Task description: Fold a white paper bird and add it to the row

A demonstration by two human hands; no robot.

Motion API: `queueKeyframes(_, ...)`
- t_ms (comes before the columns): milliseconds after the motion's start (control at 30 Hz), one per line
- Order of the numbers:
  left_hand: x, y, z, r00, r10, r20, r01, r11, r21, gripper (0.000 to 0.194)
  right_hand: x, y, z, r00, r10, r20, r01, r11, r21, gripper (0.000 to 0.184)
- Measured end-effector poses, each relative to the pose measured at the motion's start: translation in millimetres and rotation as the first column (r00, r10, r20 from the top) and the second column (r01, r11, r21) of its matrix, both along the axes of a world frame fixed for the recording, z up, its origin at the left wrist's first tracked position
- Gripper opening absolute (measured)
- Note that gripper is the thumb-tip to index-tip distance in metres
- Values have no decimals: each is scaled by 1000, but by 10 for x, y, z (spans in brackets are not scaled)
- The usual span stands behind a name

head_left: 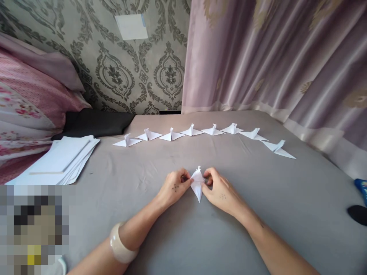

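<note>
Between my two hands is a white folded paper crane [197, 185], its narrow point toward me and its small crimped tip pointing away. My left hand [174, 186] pinches its left edge between thumb and fingers. On the opposite edge, my right hand [220, 190] grips the paper the same way, thumb in front and fingers curled. Beyond them, several finished-looking white paper cranes stand in a curved row with wings spread, from one crane [127, 141] at the left to another [278, 149] at the right.
A stack of white paper sheets [61, 158] lies at the left on the grey covered surface [137, 214]. Behind it is a black cloth [94, 122]. Pink curtains [237, 57] hang at the back right. A dark object [358, 214] sits at the right edge.
</note>
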State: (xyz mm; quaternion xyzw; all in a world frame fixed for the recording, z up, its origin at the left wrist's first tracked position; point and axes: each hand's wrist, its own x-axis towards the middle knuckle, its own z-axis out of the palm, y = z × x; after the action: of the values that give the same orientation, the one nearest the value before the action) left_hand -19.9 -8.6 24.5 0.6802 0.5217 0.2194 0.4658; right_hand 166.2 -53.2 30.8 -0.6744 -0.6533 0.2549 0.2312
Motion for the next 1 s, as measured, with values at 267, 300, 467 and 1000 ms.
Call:
queueKeyframes(267, 88, -19, 16, 847, 31, 530, 23, 995, -96, 31, -19, 80, 57, 753, -100, -651, -3, 988, -155, 38)
queueKeyframes(300, 92, -20, 17, 845, 27, 535, 29, 995, -96, 33, -36, 75, 71, 733, -112, -670, 33, 991, -130, 38)
queueKeyframes(467, 60, -64, -42, 962, 18, 272, -109, 939, 326, 61, -54, 21, 91, 816, -113, -566, 235, 961, 148, 25)
queueKeyframes(1000, -94, 19, -170, 951, -190, -245, 301, 752, 587, 28, -33, -96, 81, 942, 306, 138, -326, 931, 165, 52)
